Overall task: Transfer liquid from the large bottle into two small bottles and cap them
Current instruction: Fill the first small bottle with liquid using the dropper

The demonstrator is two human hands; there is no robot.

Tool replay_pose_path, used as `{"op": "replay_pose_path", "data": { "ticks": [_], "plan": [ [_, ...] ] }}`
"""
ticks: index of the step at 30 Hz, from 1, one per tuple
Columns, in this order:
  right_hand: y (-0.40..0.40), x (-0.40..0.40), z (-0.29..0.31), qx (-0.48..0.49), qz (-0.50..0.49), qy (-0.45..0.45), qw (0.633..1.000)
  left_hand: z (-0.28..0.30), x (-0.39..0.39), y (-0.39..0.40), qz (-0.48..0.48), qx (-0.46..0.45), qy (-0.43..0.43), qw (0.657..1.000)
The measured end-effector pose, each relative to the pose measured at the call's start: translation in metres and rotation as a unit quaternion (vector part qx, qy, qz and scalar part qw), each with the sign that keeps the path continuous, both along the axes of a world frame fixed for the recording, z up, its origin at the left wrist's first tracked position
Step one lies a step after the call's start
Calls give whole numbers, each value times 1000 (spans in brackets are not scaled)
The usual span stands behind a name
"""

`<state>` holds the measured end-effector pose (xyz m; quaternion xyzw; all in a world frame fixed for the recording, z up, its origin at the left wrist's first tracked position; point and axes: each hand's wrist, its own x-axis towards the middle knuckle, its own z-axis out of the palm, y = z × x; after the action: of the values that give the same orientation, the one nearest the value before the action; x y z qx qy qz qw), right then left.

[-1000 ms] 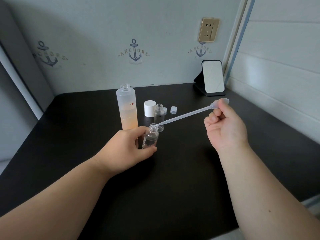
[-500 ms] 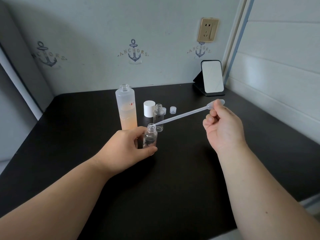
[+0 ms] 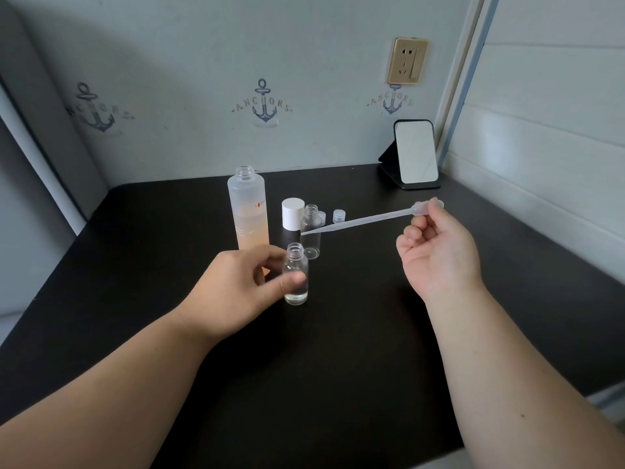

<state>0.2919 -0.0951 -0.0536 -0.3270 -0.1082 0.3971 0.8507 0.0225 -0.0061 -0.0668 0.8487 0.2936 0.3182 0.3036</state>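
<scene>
My left hand (image 3: 236, 289) grips a small clear bottle (image 3: 295, 279), upright on the black table, uncapped, with a little liquid at its bottom. My right hand (image 3: 436, 252) pinches the bulb of a clear plastic pipette (image 3: 365, 219); its tip hangs above and slightly behind that bottle's mouth, clear of it. Behind stands the large frosted bottle (image 3: 249, 211), open, about half full of peach liquid. To its right stand its white cap (image 3: 293, 213) and a second small empty bottle (image 3: 311, 231). Two small clear caps (image 3: 339, 215) lie just behind.
The black table (image 3: 338, 350) sits in a corner with walls at the back and right. A small standing mirror (image 3: 415, 157) is at the back right. A wall socket (image 3: 407, 60) is above it.
The pipette tip has lifted out of the small bottle's mouth and risen. My left hand set the tilted bottle upright on the table.
</scene>
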Motion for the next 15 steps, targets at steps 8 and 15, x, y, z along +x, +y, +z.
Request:
{"op": "replay_pose_path", "data": {
  "ticks": [8,15],
  "plan": [
    [0,0,1,5,-1,8,1000,5,-5,7,201,-32,-218,954],
    [0,-2,2,3,6,-7,1000,-8,5,27,157,-105,-106,976]
  ]
}}
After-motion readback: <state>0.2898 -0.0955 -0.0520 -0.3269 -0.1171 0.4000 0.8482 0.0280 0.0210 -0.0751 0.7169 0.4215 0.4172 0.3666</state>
